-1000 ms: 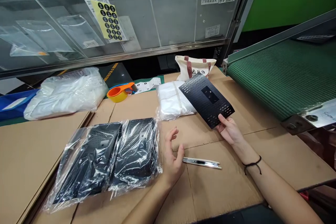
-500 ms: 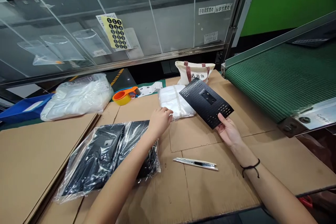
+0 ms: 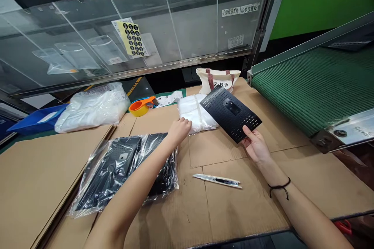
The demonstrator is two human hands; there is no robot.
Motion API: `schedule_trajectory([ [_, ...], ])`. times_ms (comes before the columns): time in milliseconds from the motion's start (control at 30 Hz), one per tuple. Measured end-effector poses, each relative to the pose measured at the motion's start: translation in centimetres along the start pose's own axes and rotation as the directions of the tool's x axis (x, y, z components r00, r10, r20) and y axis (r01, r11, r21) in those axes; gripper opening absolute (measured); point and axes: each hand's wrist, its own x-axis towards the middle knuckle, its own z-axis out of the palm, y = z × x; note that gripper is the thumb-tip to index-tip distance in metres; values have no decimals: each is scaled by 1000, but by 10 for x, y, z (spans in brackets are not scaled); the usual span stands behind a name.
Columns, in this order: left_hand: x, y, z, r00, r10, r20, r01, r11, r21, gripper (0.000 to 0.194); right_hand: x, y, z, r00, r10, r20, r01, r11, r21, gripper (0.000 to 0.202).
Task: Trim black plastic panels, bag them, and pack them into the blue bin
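Observation:
A black slotted plate (image 3: 219, 111) with a raised rectangle in its middle is tilted up in my right hand (image 3: 256, 147), thumb on its face and fingers behind it. My left hand (image 3: 179, 130) is at the front left edge of a banded pack of clear plastic bags (image 3: 195, 109). Its fingers are curled closed, and whatever is between them is hidden. Beneath and beside my left forearm lie black plates in clear plastic bags (image 3: 117, 171). A white utility knife (image 3: 217, 181) rests on the cardboard between my arms.
Cardboard (image 3: 233, 210) covers the table, with a cardboard stack (image 3: 43, 171) at left. Behind are a blue tray (image 3: 36, 118), a bulky plastic bag (image 3: 93, 107), an orange tape dispenser (image 3: 140, 106) and a cloth bag (image 3: 206, 79). A green conveyor (image 3: 309, 85) runs at right.
The view has shifted slightly, so the things at the left appear farther right. My left hand has curled its fingers tighter by the pack. My right hand still holds the plate, almost unmoved.

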Motion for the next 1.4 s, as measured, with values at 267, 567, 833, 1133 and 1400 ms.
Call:
schedule_trajectory([
  [267, -9, 8, 3, 998, 56, -34, -55, 998, 24, 24, -2, -3, 4, 1000, -2, -14, 2, 1000, -11, 46],
  [567, 0, 2, 3, 998, -57, -17, 55, 991, -120, 23, -5, -5, 7, 999, -2, -37, 1, 999, -39, 48],
  [833, 21, -10, 11, 970, -237, 60, 243, 907, -343, 12, -6, 2, 7, 998, -56, -7, 55, 994, -96, 46],
  [1133, 15, -4, 5, 995, -97, 15, 95, 919, -383, 13, -6, 2, 5, 994, -109, 9, 110, 982, -156, 44],
  [1400, 7, 0, 5, 987, -159, 11, 152, 918, -367, 19, -5, 4, 4, 991, -132, 38, 137, 970, -199, 44],
])
